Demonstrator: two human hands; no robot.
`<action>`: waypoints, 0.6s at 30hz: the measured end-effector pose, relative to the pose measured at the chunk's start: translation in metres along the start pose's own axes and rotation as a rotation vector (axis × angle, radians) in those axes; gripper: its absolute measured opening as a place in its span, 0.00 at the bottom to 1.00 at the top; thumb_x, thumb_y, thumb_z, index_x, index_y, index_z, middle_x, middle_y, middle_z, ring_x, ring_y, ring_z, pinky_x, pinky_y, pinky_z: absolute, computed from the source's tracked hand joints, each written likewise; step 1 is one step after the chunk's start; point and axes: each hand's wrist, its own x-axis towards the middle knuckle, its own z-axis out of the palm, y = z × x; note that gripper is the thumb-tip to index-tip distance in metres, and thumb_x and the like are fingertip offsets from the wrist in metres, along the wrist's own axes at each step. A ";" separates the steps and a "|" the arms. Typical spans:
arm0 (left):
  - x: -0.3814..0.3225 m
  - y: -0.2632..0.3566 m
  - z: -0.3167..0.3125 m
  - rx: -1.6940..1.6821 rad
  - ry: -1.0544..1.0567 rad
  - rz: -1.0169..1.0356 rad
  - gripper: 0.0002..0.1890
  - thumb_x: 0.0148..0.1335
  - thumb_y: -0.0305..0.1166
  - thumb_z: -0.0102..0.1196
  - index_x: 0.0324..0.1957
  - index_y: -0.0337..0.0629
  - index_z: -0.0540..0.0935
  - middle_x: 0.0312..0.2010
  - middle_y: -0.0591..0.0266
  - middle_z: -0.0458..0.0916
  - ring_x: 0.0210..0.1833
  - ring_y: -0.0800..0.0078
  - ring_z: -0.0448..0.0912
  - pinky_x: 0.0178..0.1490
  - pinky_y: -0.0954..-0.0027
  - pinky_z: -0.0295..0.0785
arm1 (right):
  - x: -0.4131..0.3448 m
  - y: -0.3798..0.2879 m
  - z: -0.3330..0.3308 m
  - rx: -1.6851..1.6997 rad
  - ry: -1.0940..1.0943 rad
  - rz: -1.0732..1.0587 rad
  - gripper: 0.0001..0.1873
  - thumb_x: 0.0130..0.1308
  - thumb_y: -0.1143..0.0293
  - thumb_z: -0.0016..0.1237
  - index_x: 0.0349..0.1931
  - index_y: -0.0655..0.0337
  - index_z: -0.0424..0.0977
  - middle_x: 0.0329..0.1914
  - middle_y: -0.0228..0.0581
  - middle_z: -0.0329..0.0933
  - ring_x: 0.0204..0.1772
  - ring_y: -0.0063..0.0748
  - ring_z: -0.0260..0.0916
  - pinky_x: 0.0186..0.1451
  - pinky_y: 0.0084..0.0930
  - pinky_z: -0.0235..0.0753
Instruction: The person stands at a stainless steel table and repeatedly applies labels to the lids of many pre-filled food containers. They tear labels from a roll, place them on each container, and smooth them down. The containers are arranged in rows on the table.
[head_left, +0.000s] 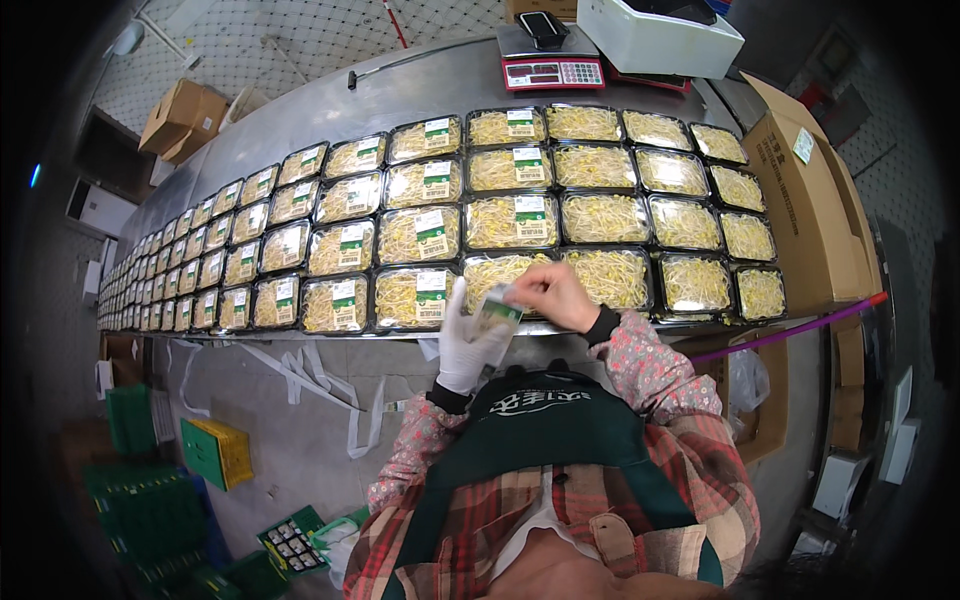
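Observation:
My left hand (459, 346), in a white glove, holds a strip of green and beige printed labels (498, 315) above the table's near edge. My bare right hand (562, 298) pinches the upper end of that strip; the label there is blurred. Just behind both hands sits a black plastic tray of bean sprouts (486, 268), partly covered by them. Labelled sprout trays (411, 298) fill rows to the left, each bearing a green and white label. To the right, sprout trays (606, 279) with clear lids show no label.
The trays stand on a long steel table (442, 82). At the back are a red-edged weighing scale (553, 73) and a white foam box (660, 37). A cardboard carton (810, 202) borders the right end. Loose backing paper (300, 375) and plastic crates (216, 454) lie on the floor.

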 end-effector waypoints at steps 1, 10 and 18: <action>-0.004 -0.007 -0.009 0.152 -0.118 -0.073 0.34 0.55 0.21 0.64 0.63 0.33 0.64 0.36 0.61 0.81 0.37 0.80 0.79 0.40 0.79 0.75 | 0.007 -0.003 -0.012 -0.076 0.075 -0.075 0.07 0.55 0.71 0.63 0.29 0.65 0.81 0.25 0.31 0.79 0.27 0.16 0.70 0.31 0.18 0.69; -0.014 -0.021 -0.072 0.239 -0.303 -0.367 0.20 0.56 0.22 0.63 0.51 0.30 0.76 0.42 0.60 0.82 0.41 0.79 0.80 0.47 0.76 0.76 | 0.029 0.025 -0.059 -0.069 0.212 0.023 0.11 0.58 0.67 0.61 0.31 0.67 0.81 0.26 0.30 0.77 0.28 0.16 0.67 0.32 0.16 0.67; -0.020 -0.014 -0.094 0.095 -0.134 -0.262 0.14 0.59 0.22 0.59 0.48 0.34 0.78 0.40 0.63 0.83 0.39 0.81 0.80 0.44 0.77 0.75 | 0.033 0.042 -0.044 -0.562 -0.209 0.014 0.15 0.55 0.58 0.60 0.38 0.58 0.80 0.33 0.38 0.78 0.39 0.35 0.73 0.45 0.32 0.68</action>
